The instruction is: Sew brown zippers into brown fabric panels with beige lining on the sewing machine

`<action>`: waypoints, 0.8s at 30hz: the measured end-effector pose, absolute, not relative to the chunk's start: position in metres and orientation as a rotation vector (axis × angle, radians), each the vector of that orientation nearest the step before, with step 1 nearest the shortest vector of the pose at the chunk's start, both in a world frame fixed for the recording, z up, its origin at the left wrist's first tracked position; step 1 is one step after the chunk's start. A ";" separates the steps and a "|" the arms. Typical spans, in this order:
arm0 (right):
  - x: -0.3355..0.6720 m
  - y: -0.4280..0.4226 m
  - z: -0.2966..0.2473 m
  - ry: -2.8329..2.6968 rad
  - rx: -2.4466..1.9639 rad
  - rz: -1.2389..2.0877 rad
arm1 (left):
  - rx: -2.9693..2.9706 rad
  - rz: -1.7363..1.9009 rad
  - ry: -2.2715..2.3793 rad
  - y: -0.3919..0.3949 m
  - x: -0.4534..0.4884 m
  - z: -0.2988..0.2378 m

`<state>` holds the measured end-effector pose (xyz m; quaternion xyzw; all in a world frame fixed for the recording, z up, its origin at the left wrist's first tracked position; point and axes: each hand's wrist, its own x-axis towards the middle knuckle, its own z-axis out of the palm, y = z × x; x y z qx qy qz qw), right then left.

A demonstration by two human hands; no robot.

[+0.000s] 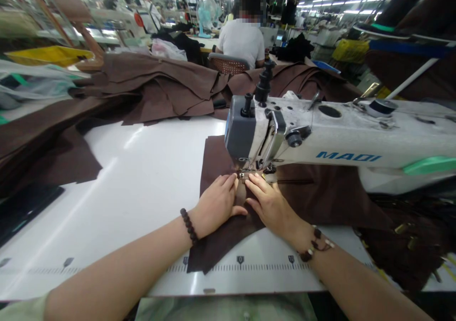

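A brown fabric piece (pixel 320 197) lies on the white table under the needle area of a sewing machine (pixel 299 131). My left hand (pixel 218 204) rests on the fabric just left of the presser foot, palm down, fingers stretched forward and thumb out to the right. On the other side my right hand (pixel 272 207) lies on the same cloth, its fingers extended toward the foot and its thumb apart. Both hands press flat near the lit spot below the needle. A narrow slit or seam line runs along the cloth to the right. The fingertips partly hide the stitching point.
Stacks of brown cut pieces (pixel 171 83) lie along the table's far side and left. A dark flat device (pixel 28 212) is at the left. A ruler scale (pixel 240 262) marks the front edge. Brown pieces (pixel 409 245) hang at right. A person (pixel 242 41) sits ahead.
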<state>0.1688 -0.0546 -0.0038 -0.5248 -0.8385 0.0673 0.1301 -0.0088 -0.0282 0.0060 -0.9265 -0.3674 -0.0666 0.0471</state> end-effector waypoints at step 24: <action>0.172 -0.050 -0.002 -2.420 -1.487 0.279 | -2.940 -0.246 -1.212 -0.020 -0.013 0.006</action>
